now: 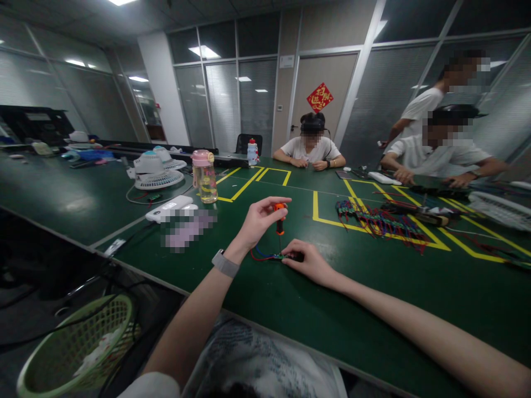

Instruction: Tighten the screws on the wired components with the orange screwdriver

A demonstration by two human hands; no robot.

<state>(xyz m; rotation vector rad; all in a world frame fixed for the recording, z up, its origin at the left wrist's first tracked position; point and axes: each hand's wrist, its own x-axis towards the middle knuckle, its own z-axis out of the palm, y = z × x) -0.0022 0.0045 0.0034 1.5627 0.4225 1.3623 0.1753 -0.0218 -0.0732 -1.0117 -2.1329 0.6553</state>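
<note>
My left hand (261, 222) is closed around the orange and black handle of a screwdriver (280, 225). The screwdriver stands upright, its thin shaft pointing down at a small green circuit board (280, 256) on the table. Whether the tip sits in a screw is too small to tell. My right hand (306, 261) pinches the right end of that board between thumb and fingers, low against the tabletop. Red and blue wires (258, 255) curl out from the board's left side.
On the green table (257, 293), a pile of wired boards (377, 221) lies to the right near yellow tape. At left are a water bottle (204, 177), a white power strip (169, 208) and fan parts (155, 171). A green basket (78, 342) stands below. Several people are across the table.
</note>
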